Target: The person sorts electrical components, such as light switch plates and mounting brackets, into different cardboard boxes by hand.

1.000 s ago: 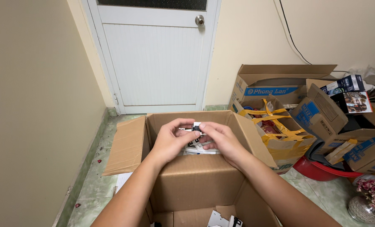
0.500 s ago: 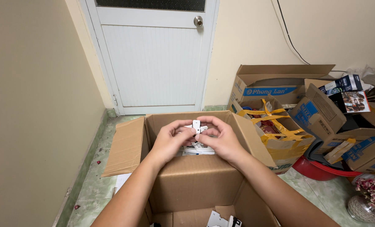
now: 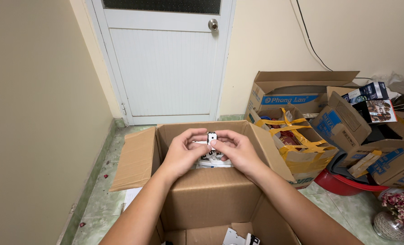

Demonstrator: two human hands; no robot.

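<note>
Just above the centre of the frame, both hands meet over an open cardboard box (image 3: 211,199) and share one small white part (image 3: 211,137) with a dark patch on its face. The left hand (image 3: 183,152) has its fingers (image 3: 193,134) curled nearly closed around the part's left edge, and the right hand (image 3: 236,147) pinches it from the other side, thumb tip pressed to its lower front. The part sits upright between the fingertips, clear of the white items (image 3: 211,159) lying in the box below it. It looks rigid, plastic-like and very light, small enough that a fingertip pinch on its side edges is the sensible hold; its smooth faces could slip if the grip loosened. A white door (image 3: 165,68) fills the upper middle, and more taped cartons (image 3: 297,136) crowd the right side beside a red basin (image 3: 342,183).
</note>
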